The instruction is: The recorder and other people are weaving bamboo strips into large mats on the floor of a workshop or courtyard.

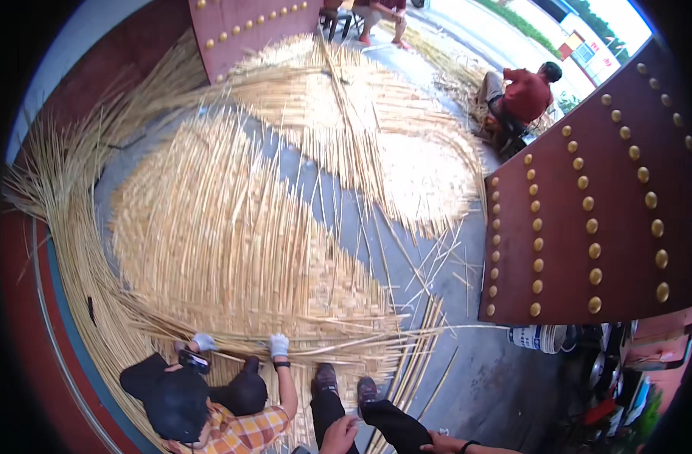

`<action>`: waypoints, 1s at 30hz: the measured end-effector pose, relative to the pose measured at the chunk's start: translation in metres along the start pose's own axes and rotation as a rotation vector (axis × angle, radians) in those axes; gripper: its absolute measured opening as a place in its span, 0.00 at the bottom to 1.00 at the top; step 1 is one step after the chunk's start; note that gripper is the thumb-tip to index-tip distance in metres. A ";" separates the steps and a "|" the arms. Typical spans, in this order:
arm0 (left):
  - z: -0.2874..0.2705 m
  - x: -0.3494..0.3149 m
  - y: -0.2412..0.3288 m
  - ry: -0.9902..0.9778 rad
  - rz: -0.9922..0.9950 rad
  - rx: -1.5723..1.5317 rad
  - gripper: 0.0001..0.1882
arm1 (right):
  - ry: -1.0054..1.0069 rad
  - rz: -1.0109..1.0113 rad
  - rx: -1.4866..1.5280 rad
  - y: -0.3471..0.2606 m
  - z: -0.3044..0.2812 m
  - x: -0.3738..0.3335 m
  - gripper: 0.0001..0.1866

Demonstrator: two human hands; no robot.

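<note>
My left hand (338, 436) is at the lower edge, in front of my dark trousers, its fingers bent together; whatever they may pinch is too small to make out. My right hand (441, 442), with a dark band at its wrist, lies against my right trouser leg (397, 425), fingers laid along the cloth. A small pale spot shows beside it. My dark shoes (367, 390) stand at the near edge of a large woven mat (225, 227) of split straw-coloured strips. Loose strips (346, 338) lie across that edge, just beyond my feet.
Left of me, a co-worker in a plaid shirt (247, 431) and white gloves (279, 346) crouches at the mat. Long strips (81, 257) pile along the left wall. Another mat (429, 174) lies beyond. A studded red door (588, 212), white bucket (539, 338) and seated person (524, 94) are right.
</note>
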State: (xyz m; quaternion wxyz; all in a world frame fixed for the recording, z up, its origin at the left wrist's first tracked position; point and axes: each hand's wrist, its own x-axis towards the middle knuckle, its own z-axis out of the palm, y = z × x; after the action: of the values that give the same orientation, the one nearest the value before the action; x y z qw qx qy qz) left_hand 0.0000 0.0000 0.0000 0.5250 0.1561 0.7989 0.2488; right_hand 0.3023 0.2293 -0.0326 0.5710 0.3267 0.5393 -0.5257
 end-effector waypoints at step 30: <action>-0.231 0.267 0.312 0.097 0.129 0.426 0.20 | 0.360 -0.251 0.917 -0.144 -0.374 -0.211 0.40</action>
State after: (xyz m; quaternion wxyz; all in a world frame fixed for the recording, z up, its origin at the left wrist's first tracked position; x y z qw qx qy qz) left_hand -0.3221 0.3410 0.0470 0.4242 0.3019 0.8460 0.1146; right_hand 0.0915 0.5997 0.1212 0.1992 0.5619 0.3781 -0.7082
